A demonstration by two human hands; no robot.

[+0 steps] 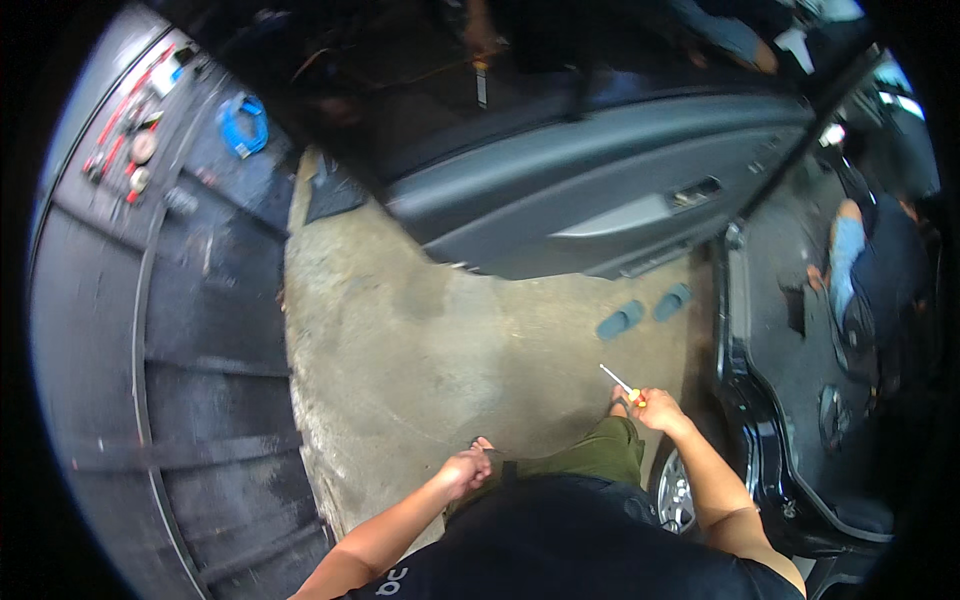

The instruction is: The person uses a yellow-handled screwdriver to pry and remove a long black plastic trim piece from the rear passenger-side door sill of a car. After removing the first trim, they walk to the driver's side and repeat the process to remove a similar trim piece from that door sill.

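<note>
My right hand [658,409] is closed around the handle of a screwdriver [633,395]. Its yellow handle end shows by my fingers, and the thin metal shaft points forward and to the left over the floor. In front of my body, my left hand [465,471] is curled into a loose fist; its palm side is hidden, so anything inside it cannot be seen. Ahead of both hands an open car door [500,215] shows its dark inner panel, with a grey armrest and a switch plate. The screwdriver is apart from the door.
Two grey-green slippers [620,320] lie on the concrete floor [450,330] below the door. At right, a person [885,250] is inside the car, beyond the door sill [735,340]. Along the left runs a dark panelled surface [220,310] with a blue coil [243,126] and several tools.
</note>
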